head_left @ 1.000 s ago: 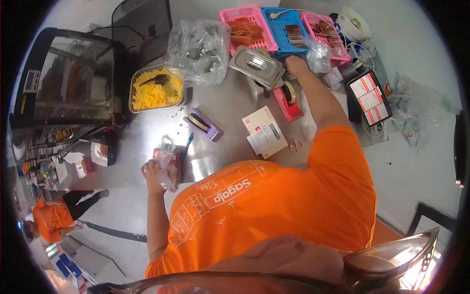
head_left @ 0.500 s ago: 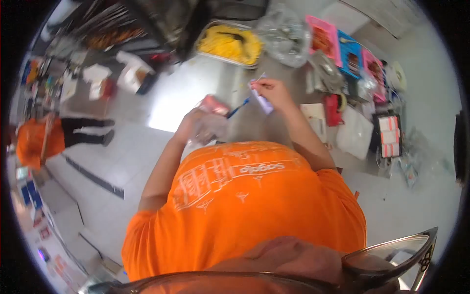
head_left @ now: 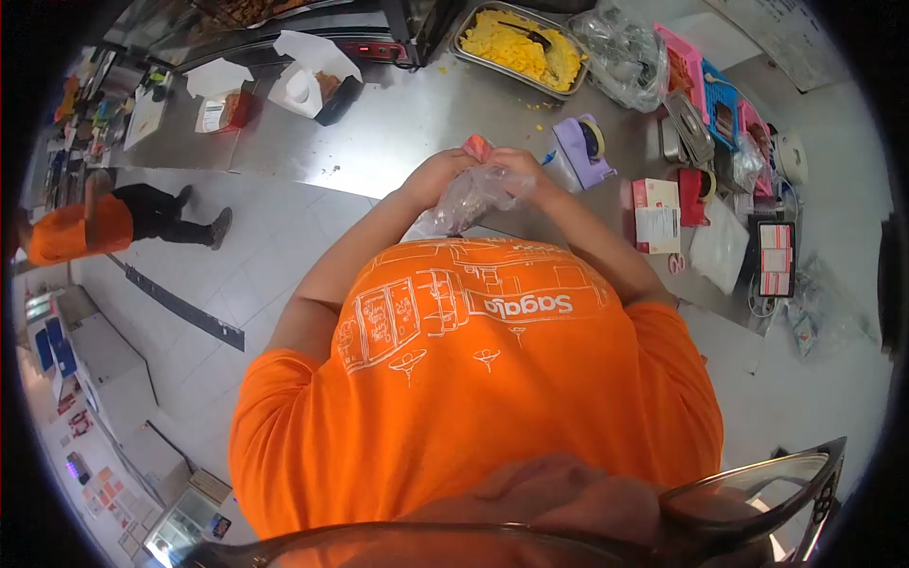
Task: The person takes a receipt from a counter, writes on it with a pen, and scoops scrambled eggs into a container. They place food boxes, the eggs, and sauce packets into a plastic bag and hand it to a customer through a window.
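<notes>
My left hand [head_left: 441,182] and my right hand [head_left: 517,167] meet over the steel counter, in front of my orange shirt. Fingers of both are closed on a clear plastic bag [head_left: 466,204], which hangs crumpled toward my body. A red piece [head_left: 477,147] pokes up between the fingertips; the fingers partly hide it. Just right of my right hand stands a purple tape dispenser [head_left: 589,170] with a roll of tape on it. Something small and blue [head_left: 549,157] shows at its near end.
Behind the hands, a metal tray [head_left: 566,93] holds yellow food and a dark utensil. Open food boxes [head_left: 317,80] stand at the left. Right are a clear bag [head_left: 620,52], pink and blue baskets [head_left: 721,95], a red tape dispenser [head_left: 698,194] and a box [head_left: 657,218]. A person [head_left: 80,227] stands left.
My right hand has left the purple tape dispenser and joined my left hand at the plastic bag. The bag has moved up and right with my left hand. The camera view has shifted.
</notes>
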{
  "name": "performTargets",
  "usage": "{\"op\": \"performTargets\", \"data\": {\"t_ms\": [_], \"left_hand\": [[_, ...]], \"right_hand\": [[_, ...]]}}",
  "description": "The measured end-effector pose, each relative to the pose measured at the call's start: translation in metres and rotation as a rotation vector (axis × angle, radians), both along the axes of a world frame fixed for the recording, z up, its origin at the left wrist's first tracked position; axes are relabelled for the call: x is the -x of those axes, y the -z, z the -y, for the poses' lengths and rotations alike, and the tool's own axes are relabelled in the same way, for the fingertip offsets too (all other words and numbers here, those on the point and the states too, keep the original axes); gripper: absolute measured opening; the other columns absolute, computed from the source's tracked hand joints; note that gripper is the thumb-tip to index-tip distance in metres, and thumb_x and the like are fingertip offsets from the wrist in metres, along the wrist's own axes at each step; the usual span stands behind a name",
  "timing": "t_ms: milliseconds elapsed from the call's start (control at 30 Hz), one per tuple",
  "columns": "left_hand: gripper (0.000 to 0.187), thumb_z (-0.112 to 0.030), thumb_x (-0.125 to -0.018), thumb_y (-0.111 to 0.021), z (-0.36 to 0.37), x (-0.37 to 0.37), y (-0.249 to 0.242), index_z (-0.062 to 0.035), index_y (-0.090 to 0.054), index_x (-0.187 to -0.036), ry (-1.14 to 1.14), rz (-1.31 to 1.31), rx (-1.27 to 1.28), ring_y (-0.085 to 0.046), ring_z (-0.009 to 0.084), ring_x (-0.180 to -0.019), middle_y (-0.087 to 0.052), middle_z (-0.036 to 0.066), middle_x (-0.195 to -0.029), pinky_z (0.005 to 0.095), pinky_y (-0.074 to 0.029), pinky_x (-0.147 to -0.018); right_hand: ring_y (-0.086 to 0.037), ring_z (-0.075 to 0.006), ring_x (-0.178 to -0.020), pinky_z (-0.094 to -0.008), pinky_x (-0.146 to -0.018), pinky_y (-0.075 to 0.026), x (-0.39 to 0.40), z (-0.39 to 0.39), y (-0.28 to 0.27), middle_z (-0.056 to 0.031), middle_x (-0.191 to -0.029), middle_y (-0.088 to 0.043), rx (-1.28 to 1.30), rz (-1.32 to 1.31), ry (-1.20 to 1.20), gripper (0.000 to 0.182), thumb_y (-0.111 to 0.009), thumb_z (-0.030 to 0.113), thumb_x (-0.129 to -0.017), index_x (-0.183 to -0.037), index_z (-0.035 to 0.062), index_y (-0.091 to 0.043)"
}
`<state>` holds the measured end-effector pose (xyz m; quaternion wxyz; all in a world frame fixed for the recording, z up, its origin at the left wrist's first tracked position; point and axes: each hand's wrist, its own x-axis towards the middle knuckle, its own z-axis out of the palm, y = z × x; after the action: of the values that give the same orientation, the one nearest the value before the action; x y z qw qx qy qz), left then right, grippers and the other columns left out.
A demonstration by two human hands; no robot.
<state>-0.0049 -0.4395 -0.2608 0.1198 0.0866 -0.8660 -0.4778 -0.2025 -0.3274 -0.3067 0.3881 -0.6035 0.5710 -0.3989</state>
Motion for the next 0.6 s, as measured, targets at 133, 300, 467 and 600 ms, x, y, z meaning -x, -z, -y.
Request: {"op": "performTargets", "data": {"t_ms": [133, 300, 467, 600], "left_hand": [[0.025, -0.017, -0.082, -0.061, 0.008, 0.001, -0.003, -0.0078, -0.068, -0.104, 0.107, -0.058, 0.082, -0.062, 0.0318, -0.101, -0.065, 0.017, -0.105, 0.0367, -0.048, -0.089], [0.022, -0.018, -0.084, -0.058, 0.010, -0.001, 0.006, -0.0082, -0.067, -0.100, 0.081, 0.045, 0.067, -0.063, 0.0341, -0.096, -0.066, 0.018, -0.103, 0.0391, -0.048, -0.085], [0.022, -0.019, -0.084, -0.058, 0.013, -0.002, 0.004, -0.0069, -0.067, -0.101, 0.037, 0.092, -0.087, -0.063, 0.0340, -0.091, -0.067, 0.017, -0.100, 0.0387, -0.048, -0.083], [0.022, -0.017, -0.086, -0.058, 0.014, 0.003, 0.009, -0.0057, -0.066, -0.103, 0.080, 0.097, 0.011, -0.064, 0.0324, -0.093, -0.067, 0.018, -0.103, 0.0377, -0.047, -0.085]], "right_hand": [[-0.061, -0.0252, -0.086, -0.0340, -0.079, -0.049, 0.000, -0.005, -0.023, -0.0117, -0.088, -0.063, 0.231, -0.183, -0.161, 0.018, -0.066, 0.013, -0.080, -0.093, 0.0009, -0.066], [-0.060, -0.0298, -0.085, -0.0369, -0.079, -0.049, -0.001, 0.007, -0.005, -0.0114, -0.089, -0.063, 0.079, -0.132, -0.169, 0.018, -0.067, 0.015, -0.080, -0.093, 0.0022, -0.067], [-0.063, -0.0270, -0.094, -0.0348, -0.084, -0.050, -0.014, -0.011, -0.001, -0.0126, -0.097, -0.066, 0.244, -0.278, 0.040, 0.021, -0.067, 0.014, -0.081, -0.099, 0.0027, -0.069], [-0.063, -0.0288, -0.101, -0.0337, -0.087, -0.050, -0.007, -0.015, -0.003, -0.0151, -0.104, -0.067, 0.174, -0.463, -0.019, 0.022, -0.065, 0.011, -0.084, -0.104, 0.0031, -0.068]]}}
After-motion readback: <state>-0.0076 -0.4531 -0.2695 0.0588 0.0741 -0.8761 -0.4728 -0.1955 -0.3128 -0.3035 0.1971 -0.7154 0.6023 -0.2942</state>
